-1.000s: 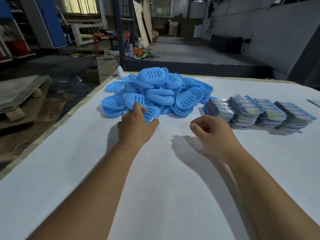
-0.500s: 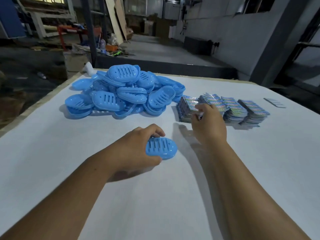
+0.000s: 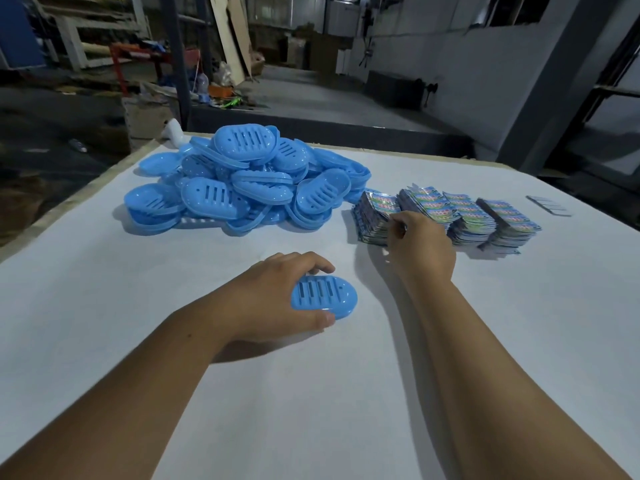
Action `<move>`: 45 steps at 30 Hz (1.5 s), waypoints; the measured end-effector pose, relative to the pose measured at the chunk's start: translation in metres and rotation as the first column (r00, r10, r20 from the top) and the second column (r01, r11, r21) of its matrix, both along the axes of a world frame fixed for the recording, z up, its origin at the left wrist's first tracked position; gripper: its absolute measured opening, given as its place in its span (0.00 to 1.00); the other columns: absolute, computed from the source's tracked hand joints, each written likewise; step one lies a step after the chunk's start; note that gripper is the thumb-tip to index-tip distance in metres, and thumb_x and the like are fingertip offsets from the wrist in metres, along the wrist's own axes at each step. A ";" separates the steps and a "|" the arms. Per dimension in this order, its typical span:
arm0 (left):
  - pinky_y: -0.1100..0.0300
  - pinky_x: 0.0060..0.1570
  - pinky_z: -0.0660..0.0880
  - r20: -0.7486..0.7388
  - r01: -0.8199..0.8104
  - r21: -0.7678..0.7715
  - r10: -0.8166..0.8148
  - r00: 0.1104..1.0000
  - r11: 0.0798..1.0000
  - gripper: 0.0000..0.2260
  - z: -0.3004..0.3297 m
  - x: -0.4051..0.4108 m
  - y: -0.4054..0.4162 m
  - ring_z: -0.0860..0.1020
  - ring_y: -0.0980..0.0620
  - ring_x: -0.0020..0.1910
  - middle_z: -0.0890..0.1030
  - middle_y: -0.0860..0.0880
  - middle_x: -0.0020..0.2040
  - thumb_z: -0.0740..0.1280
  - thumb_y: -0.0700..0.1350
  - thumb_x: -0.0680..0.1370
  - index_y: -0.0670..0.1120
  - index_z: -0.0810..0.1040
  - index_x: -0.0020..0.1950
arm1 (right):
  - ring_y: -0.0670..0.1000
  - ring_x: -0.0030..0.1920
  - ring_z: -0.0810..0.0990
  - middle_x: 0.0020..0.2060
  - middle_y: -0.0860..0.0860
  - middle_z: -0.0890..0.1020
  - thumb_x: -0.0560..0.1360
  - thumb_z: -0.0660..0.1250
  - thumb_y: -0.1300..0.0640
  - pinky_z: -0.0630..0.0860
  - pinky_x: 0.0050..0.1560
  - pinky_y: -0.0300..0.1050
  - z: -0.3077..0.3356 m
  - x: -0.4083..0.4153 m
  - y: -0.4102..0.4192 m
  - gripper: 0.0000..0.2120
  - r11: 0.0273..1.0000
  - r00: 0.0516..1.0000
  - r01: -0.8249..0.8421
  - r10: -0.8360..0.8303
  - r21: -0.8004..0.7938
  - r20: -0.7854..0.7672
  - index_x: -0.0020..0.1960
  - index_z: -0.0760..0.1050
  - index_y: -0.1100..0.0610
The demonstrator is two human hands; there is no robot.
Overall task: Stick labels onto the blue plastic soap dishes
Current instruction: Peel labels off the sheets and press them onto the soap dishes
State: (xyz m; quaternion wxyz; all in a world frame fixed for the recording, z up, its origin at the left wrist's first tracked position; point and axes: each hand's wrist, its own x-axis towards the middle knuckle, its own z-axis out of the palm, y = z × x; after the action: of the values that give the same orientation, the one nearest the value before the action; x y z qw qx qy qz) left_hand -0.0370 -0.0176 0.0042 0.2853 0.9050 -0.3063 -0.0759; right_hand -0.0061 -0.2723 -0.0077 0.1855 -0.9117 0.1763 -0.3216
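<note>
My left hand (image 3: 277, 296) grips one blue slotted soap dish (image 3: 323, 296) lying bottom-up on the white table, in the middle. Behind it, at the back left, rises a heap of blue soap dishes (image 3: 242, 188). Several stacks of colourful labels (image 3: 446, 213) stand in a row at the right. My right hand (image 3: 420, 247) reaches to the leftmost label stack (image 3: 374, 216), its fingertips curled on the top labels at the stack's near edge; whether a label is pinched is hidden.
The white table (image 3: 104, 306) has its left edge beside a drop to the floor. A small grey strip (image 3: 549, 205) lies at the far right. Beyond the table's far edge are a cardboard box (image 3: 145, 116), posts and workshop clutter.
My left hand pulled one dish out of the heap to the table's middle and holds it there. My right hand moved from the table to the leftmost label stack.
</note>
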 end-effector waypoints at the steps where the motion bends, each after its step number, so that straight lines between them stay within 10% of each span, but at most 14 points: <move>1: 0.58 0.59 0.74 -0.007 -0.001 -0.013 0.001 1.000 1.000 0.27 -0.001 0.001 0.000 0.72 0.65 0.59 0.71 0.69 0.56 0.76 0.64 0.71 0.66 0.71 0.67 | 0.58 0.40 0.76 0.43 0.52 0.84 0.77 0.62 0.59 0.71 0.37 0.46 0.001 0.000 0.001 0.10 1.000 1.000 0.011 -0.011 -0.003 0.011 0.48 0.83 0.52; 10: 0.64 0.48 0.74 -0.105 -0.157 -0.243 0.135 0.985 0.957 0.13 -0.010 0.009 0.002 0.74 0.74 0.54 0.75 0.72 0.52 0.70 0.66 0.75 0.66 0.78 0.58 | 0.55 0.52 0.82 0.57 0.47 0.84 0.80 0.68 0.53 0.71 0.43 0.44 0.015 -0.009 0.006 0.08 0.997 0.976 -0.081 0.077 0.014 0.205 0.54 0.86 0.51; 14: 0.58 0.50 0.78 -0.131 -0.289 -0.384 0.258 0.957 0.877 0.18 -0.005 0.013 0.000 0.81 0.62 0.51 0.85 0.62 0.49 0.62 0.66 0.80 0.55 0.84 0.51 | 0.54 0.38 0.83 0.55 0.50 0.85 0.77 0.72 0.60 0.81 0.41 0.50 0.033 -0.023 0.036 0.06 0.934 0.820 -0.332 0.354 -0.130 0.449 0.52 0.87 0.56; 18: 0.55 0.48 0.78 -0.437 -0.532 -0.606 0.312 0.844 0.591 0.26 0.008 0.022 -0.002 0.85 0.56 0.44 0.88 0.52 0.43 0.55 0.64 0.84 0.47 0.85 0.49 | 0.52 0.34 0.82 0.51 0.50 0.85 0.73 0.74 0.65 0.81 0.41 0.52 0.028 -0.038 0.077 0.07 0.807 0.723 -0.575 0.577 -0.131 0.379 0.48 0.88 0.55; 22: 0.60 0.35 0.77 -0.572 -0.670 -0.640 0.349 0.742 0.376 0.11 0.008 0.030 0.007 0.83 0.55 0.34 0.87 0.49 0.40 0.67 0.52 0.82 0.48 0.82 0.46 | 0.45 0.31 0.77 0.57 0.47 0.81 0.71 0.73 0.63 0.78 0.39 0.48 0.021 -0.046 0.096 0.10 0.709 0.681 -0.701 0.696 -0.069 0.228 0.48 0.87 0.50; 26: 0.61 0.37 0.78 -0.541 -0.645 -0.648 0.352 0.764 0.405 0.07 0.005 0.032 0.011 0.81 0.52 0.38 0.86 0.46 0.42 0.72 0.47 0.80 0.47 0.84 0.43 | 0.44 0.37 0.78 0.62 0.42 0.74 0.68 0.68 0.58 0.77 0.42 0.45 0.020 -0.048 0.097 0.21 0.664 0.664 -0.746 0.736 0.052 0.130 0.61 0.81 0.47; 32: 0.35 0.60 0.79 -0.448 -0.458 -0.663 0.177 0.876 0.592 0.08 0.014 0.017 0.006 0.85 0.35 0.53 0.88 0.41 0.48 0.78 0.49 0.75 0.44 0.88 0.48 | 0.41 0.44 0.84 0.48 0.43 0.87 0.75 0.72 0.56 0.78 0.42 0.37 0.031 -0.040 0.088 0.15 0.501 0.769 -0.603 0.571 0.621 0.287 0.59 0.77 0.44; 36: 0.39 0.59 0.81 -0.428 -0.430 -0.673 0.157 0.890 0.602 0.09 0.015 0.014 0.003 0.87 0.41 0.48 0.88 0.42 0.46 0.78 0.50 0.74 0.46 0.88 0.47 | 0.43 0.37 0.83 0.36 0.48 0.87 0.77 0.74 0.62 0.78 0.36 0.36 0.031 -0.039 0.085 0.12 0.376 0.751 -0.584 0.587 0.720 0.303 0.57 0.78 0.51; 45: 0.64 0.33 0.77 -0.470 -0.506 -0.696 0.209 0.857 0.509 0.11 0.016 0.021 0.005 0.79 0.58 0.32 0.84 0.49 0.35 0.69 0.43 0.80 0.46 0.85 0.39 | 0.45 0.36 0.82 0.34 0.48 0.86 0.76 0.75 0.63 0.78 0.33 0.37 0.035 -0.038 0.081 0.07 0.415 0.809 -0.545 0.489 0.728 0.327 0.44 0.78 0.56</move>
State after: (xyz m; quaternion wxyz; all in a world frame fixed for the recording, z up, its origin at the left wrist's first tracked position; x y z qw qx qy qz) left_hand -0.0160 -0.0128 0.0202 0.7162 0.6952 -0.0584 -0.0172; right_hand -0.0439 -0.1914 0.0270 0.6660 -0.7277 0.0048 -0.1635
